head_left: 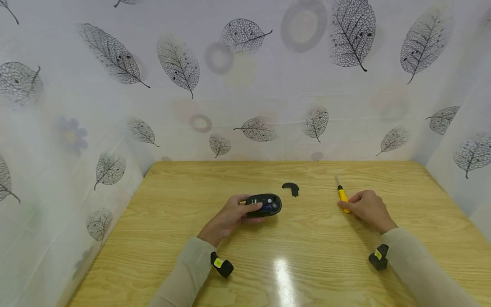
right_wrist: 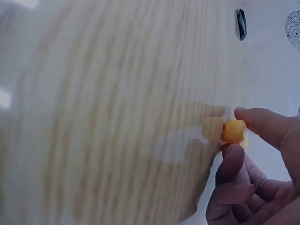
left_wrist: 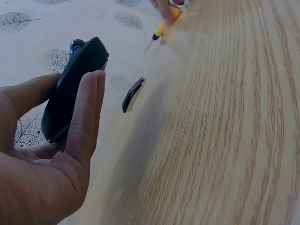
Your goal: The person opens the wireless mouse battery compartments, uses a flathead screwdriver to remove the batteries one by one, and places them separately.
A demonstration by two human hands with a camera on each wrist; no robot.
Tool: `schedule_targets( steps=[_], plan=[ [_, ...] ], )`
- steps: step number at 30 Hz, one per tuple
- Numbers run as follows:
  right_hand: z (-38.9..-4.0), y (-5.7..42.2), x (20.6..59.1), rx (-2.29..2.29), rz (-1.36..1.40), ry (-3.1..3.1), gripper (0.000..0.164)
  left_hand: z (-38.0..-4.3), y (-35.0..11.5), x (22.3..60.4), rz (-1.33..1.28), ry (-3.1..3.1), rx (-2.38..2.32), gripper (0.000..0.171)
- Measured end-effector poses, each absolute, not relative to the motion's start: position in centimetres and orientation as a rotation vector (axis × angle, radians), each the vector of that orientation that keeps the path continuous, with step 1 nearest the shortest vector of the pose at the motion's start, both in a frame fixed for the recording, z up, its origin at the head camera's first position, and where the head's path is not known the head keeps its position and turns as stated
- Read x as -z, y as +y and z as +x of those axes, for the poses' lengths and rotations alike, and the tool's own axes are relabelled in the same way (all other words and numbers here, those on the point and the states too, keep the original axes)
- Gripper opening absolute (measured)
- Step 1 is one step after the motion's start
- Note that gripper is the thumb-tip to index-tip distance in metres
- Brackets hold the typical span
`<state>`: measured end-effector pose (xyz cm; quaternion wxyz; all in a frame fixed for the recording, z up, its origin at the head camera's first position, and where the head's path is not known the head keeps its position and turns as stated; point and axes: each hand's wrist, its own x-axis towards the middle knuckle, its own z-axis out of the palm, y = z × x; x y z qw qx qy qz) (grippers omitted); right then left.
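My left hand [head_left: 232, 215] grips a black computer mouse [head_left: 271, 199], its underside turned up and its battery bay uncovered. The thumb lies across a dark blue battery [head_left: 267, 207] in that bay; in the left wrist view, the fingers [left_wrist: 84, 112] support the mouse from the other side, above the table. On the right, my right hand [head_left: 370, 209] pinches the yellow handle of a screwdriver [head_left: 342, 195] between thumb and fingers. The screwdriver's tip points toward the back of the table. In the right wrist view, only the handle's yellow end shows between the fingertips [right_wrist: 233, 152].
A curved black cover [head_left: 292, 188] with a small tab lies on the wooden table [head_left: 307, 247] between the hands, just beyond the mouse. Leaf-patterned sheeting [head_left: 268, 94] stands behind the table and along both sides.
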<state>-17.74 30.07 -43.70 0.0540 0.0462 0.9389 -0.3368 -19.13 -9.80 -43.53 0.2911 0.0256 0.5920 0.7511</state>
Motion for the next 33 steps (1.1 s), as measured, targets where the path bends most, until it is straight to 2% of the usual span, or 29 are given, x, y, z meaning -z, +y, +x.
schedule_targets(
  steps=[19, 33],
  plan=[
    [-18.3, 30.6, 42.4, 0.983, 0.048, 2.884, 0.053, -19.1, -9.9, 43.5, 0.04, 1.611, -2.007, 0.053],
    [-18.9, 26.6, 39.7, 1.044, -0.257, 3.0, 0.031, -19.2, -9.5, 43.4, 0.009, 1.608, -2.03, 0.058]
  ],
)
